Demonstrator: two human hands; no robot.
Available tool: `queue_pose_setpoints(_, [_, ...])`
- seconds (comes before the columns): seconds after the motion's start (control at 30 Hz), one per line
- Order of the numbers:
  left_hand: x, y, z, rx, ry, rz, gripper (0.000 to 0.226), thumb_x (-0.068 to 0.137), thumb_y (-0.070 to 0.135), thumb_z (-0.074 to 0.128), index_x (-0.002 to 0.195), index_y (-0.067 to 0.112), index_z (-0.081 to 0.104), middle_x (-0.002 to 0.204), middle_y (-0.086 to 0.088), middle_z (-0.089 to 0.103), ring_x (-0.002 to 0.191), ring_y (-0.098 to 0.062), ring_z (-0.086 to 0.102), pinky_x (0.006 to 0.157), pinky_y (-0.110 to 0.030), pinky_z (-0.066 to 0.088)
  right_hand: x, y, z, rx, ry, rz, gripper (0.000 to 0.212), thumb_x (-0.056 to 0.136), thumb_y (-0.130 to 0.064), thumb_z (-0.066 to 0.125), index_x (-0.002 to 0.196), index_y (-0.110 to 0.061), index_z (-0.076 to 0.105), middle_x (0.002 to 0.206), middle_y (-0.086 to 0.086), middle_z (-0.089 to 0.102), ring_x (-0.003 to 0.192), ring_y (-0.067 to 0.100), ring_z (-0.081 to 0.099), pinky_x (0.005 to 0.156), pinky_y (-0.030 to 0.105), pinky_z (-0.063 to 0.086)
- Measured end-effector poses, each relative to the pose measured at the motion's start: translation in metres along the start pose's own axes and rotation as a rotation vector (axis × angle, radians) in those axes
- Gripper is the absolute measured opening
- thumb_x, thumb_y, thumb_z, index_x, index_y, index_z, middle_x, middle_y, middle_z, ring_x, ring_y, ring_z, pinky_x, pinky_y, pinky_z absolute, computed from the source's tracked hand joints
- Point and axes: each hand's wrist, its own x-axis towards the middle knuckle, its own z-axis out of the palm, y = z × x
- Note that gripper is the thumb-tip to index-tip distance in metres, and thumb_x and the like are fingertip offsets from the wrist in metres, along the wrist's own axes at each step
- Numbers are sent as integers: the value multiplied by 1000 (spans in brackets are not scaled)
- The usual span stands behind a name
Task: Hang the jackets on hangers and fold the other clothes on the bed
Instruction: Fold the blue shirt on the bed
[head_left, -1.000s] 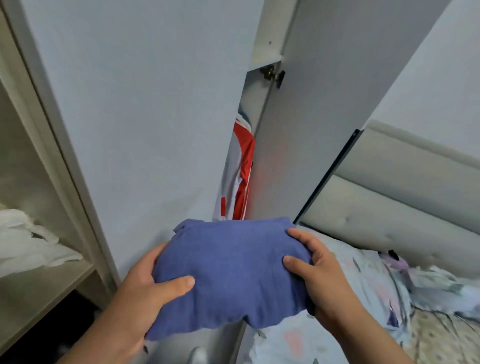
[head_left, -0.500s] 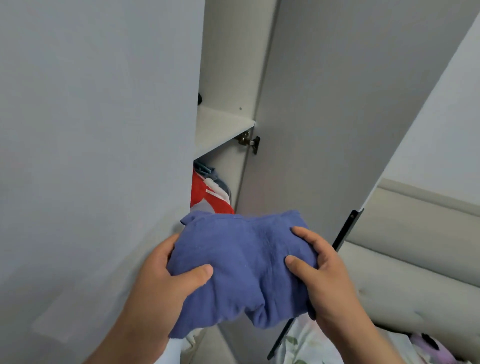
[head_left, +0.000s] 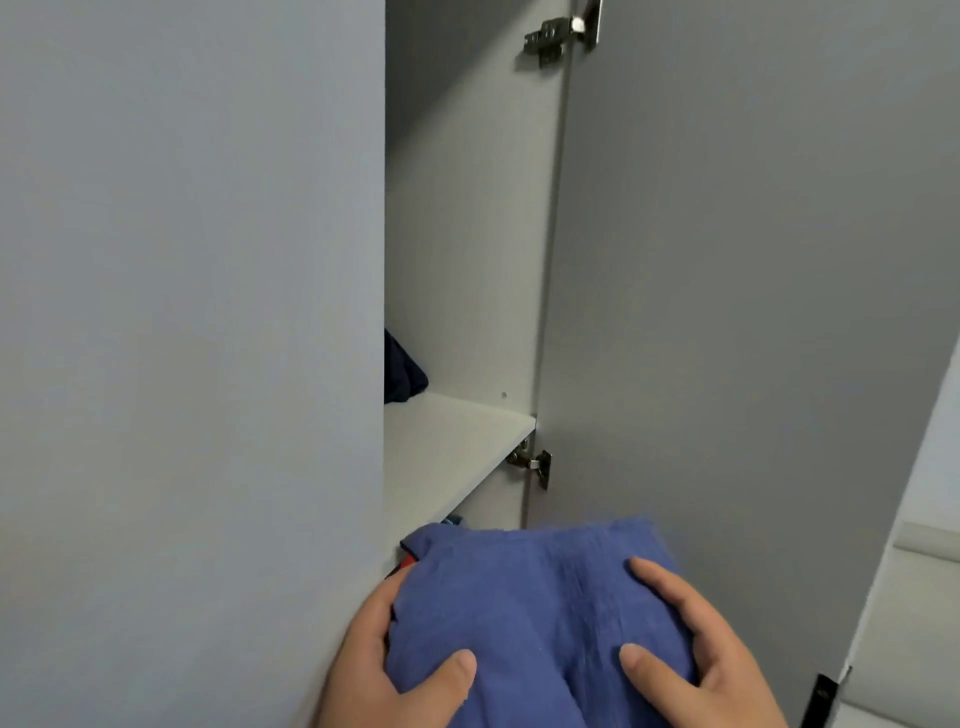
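Observation:
I hold a folded blue garment (head_left: 535, 618) in front of the open wardrobe, low in the view. My left hand (head_left: 395, 670) grips its left side, thumb on top and fingers underneath. My right hand (head_left: 691, 654) grips its right side the same way. The bundle sits just below a white wardrobe shelf (head_left: 447, 447), between the two grey doors. A dark navy garment (head_left: 402, 374) lies at the back left of that shelf, partly hidden by the left door.
The left wardrobe door (head_left: 192, 338) fills the left half of the view. The right door (head_left: 743, 270) stands open on metal hinges (head_left: 532, 462). A padded headboard (head_left: 904, 623) shows at the far right. A bit of red cloth (head_left: 408, 561) peeks out below the shelf.
My view has tilted upward and both hands have lifted the blue garment closer to the shelf. The bed and the red and white clothing have dropped out of sight.

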Motion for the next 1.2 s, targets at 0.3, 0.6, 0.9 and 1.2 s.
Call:
queue_pose_setpoints(0.3, [54,18,24,-322,190,79,68,60,14,78,124,19,58,104,1,71,97,-12,66,70,-7,48,35,-38,4,-3,103,-70,67,79,15,67,120,-37,63,118,-23,68,112,-4,61,90,14,50])
queue_pose_setpoints(0.6, [126,45,40,-415,459,143,52,74,17,66,124,8,55,109,-3,64,106,-25,62,87,-24,49,142,-46,38,-117,158,-221,55,85,4,59,110,-46,58,117,-31,56,104,-27,47,82,-3,37])
queue_pose_setpoints(0.9, [172,24,24,4,697,46,47,91,0,61,135,7,45,124,0,55,118,-24,53,93,-23,40,281,-26,94,-101,-50,-284,43,88,1,55,101,-39,62,106,-27,60,94,-20,53,78,-4,38])
queue_pose_setpoints(1.2, [179,5,40,864,785,259,60,85,54,46,130,18,63,139,-29,51,126,-49,50,98,-57,42,290,27,118,-413,-33,-233,35,93,-22,54,127,-20,63,133,-5,58,124,16,53,106,27,40])
